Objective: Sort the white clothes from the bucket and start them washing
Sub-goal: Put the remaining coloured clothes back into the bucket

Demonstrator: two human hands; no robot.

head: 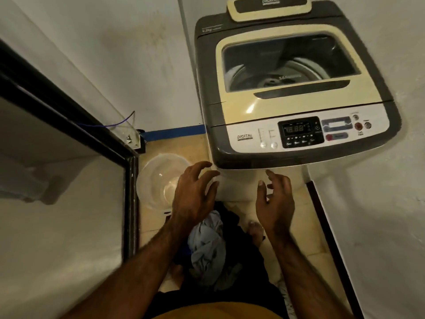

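While both hands hover empty, left (193, 194) and right (274, 203) splayed wide over the clothes (209, 240), pick out only pale pieces. Heap lies on the floor between your feet, long axis running toward the washer (294, 93), lid shut. Basin (158, 180) sits left, empty.

Looking down from my feed, it's all on the floor (296, 224), pale beige tiles in a narrow gap between walls. The top-load washing machine (292, 93) stands on it at the far end. A clear plastic basin (153, 180) sits just left of the machine. Nearer me, a pile of clothes (211, 245), dark stuff with a light blue-grey piece on top.
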